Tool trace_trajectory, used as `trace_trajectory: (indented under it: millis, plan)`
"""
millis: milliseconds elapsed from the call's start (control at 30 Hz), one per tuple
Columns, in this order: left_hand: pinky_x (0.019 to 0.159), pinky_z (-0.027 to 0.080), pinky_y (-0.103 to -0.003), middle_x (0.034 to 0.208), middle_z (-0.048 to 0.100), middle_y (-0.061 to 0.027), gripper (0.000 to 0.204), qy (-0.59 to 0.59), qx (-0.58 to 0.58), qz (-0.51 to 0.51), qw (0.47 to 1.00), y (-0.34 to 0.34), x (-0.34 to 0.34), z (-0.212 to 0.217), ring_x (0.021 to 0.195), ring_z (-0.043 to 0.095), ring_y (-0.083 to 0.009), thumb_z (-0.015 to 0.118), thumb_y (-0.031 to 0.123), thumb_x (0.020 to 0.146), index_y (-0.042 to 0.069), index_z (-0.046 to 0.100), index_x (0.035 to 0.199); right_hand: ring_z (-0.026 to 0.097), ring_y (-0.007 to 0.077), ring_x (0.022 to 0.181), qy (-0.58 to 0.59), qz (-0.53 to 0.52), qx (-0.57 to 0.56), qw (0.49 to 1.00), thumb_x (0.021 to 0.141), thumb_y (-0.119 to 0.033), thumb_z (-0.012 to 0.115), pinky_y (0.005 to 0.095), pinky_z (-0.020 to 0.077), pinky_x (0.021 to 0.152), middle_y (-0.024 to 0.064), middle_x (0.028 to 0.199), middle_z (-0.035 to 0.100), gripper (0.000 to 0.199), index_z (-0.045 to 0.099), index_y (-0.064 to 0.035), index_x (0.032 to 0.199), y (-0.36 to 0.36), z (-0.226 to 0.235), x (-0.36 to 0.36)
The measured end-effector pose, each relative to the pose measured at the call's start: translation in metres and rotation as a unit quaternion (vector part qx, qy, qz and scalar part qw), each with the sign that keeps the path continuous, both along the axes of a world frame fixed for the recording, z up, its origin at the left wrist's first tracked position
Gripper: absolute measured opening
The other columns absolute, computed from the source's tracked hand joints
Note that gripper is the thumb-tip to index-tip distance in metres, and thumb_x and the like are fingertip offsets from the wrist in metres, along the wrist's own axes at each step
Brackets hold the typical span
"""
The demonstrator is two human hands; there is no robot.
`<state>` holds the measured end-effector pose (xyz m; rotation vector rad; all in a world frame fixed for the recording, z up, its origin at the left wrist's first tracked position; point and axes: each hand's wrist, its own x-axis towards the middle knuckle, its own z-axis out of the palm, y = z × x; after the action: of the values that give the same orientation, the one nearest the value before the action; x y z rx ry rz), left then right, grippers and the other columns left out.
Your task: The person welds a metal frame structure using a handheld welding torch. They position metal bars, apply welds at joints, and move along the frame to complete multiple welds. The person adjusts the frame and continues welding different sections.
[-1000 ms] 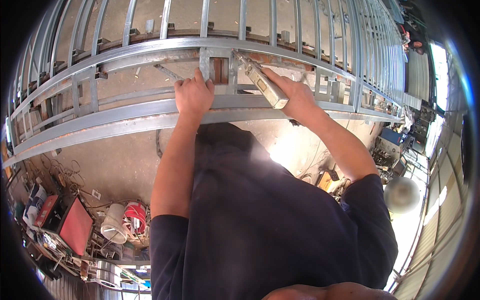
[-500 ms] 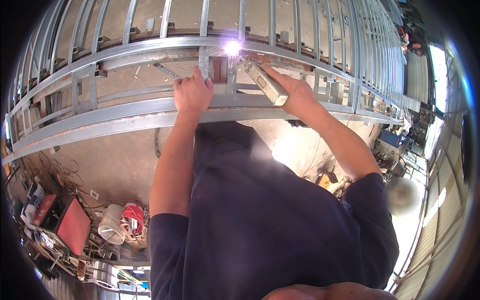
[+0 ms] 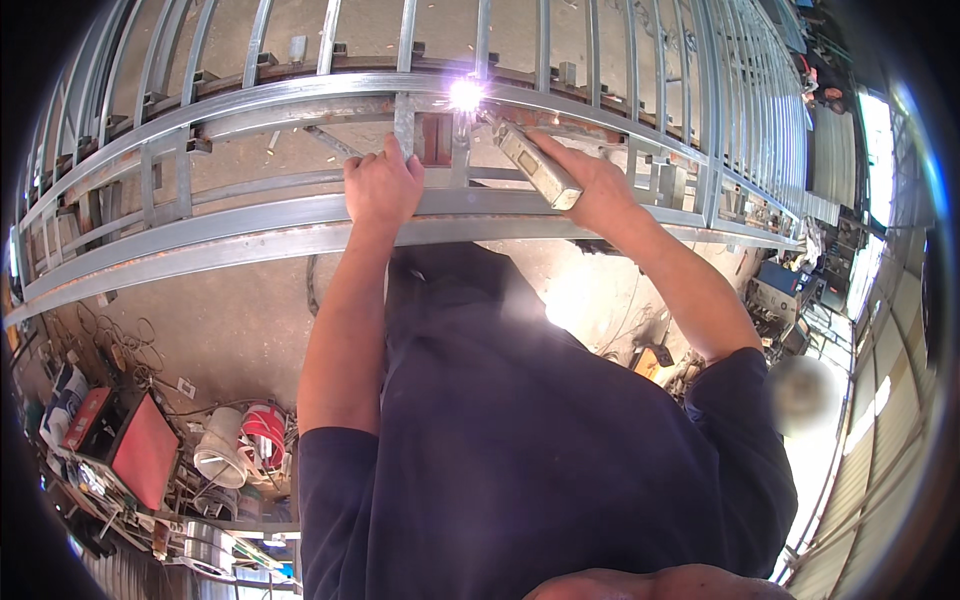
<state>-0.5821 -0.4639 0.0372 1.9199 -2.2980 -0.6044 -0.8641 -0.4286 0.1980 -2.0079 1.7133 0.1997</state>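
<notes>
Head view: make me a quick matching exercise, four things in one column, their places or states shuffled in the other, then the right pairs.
Column one
1. left hand
2. right hand
3. bright flare
4. red bucket

Column two
A. at the tip end of the tool, by the far rail
B. at the lower left, beside a whitish bucket
C. at a short upright of the metal frame
D. closed around a pale handheld tool

Right pairs: 1-C, 2-D, 3-A, 4-B
</notes>
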Motion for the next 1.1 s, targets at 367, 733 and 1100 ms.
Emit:
trace_trajectory:
  millis: [367, 733, 1100]
  plan:
    - [0.107, 0.047, -0.049, 0.09, 0.078, -0.0185, 0.055, -0.009, 0.036, -0.003, 0.999, -0.002, -0.001, 0.006, 0.091, 0.076, -0.0345, 0.055, 0.042, 0.102, 0.002, 0.058, 0.14, 0.07, 0.0382, 0.118, -0.057, -0.033, 0.019, 0.998, 0.076, -0.01, 0.091, 0.0458, 0.0575, 0.101, 0.0133, 0.133, 0.072, 0.107, 0.038, -0.037, 0.165, 0.003, 0.004, -0.012]
    - [0.116, 0.041, -0.048, 0.104, 0.079, -0.0186, 0.06, -0.031, 0.056, 0.032, 0.997, -0.002, -0.009, 0.01, 0.112, 0.072, -0.0321, 0.052, 0.044, 0.102, 0.003, 0.058, 0.144, 0.071, 0.0425, 0.115, -0.153, -0.034, 0.07, 0.985, 0.09, -0.008, 0.075, 0.042, 0.0559, 0.101, 0.0195, 0.129, 0.073, 0.081, 0.045, -0.0248, 0.164, -0.005, 0.032, -0.03]
    - [0.118, 0.044, -0.056, 0.149, 0.057, -0.0271, 0.078, 0.073, -0.115, 0.682, 0.719, 0.053, 0.034, 0.0, 0.143, 0.051, -0.0452, 0.054, 0.05, 0.105, -0.003, 0.039, 0.16, 0.069, 0.0165, 0.091, -0.363, -0.118, 0.403, 0.832, 0.086, -0.019, 0.084, 0.0343, 0.0606, 0.077, 0.0066, 0.106, 0.072, 0.058, 0.063, -0.0013, 0.137, -0.093, 0.011, -0.089]
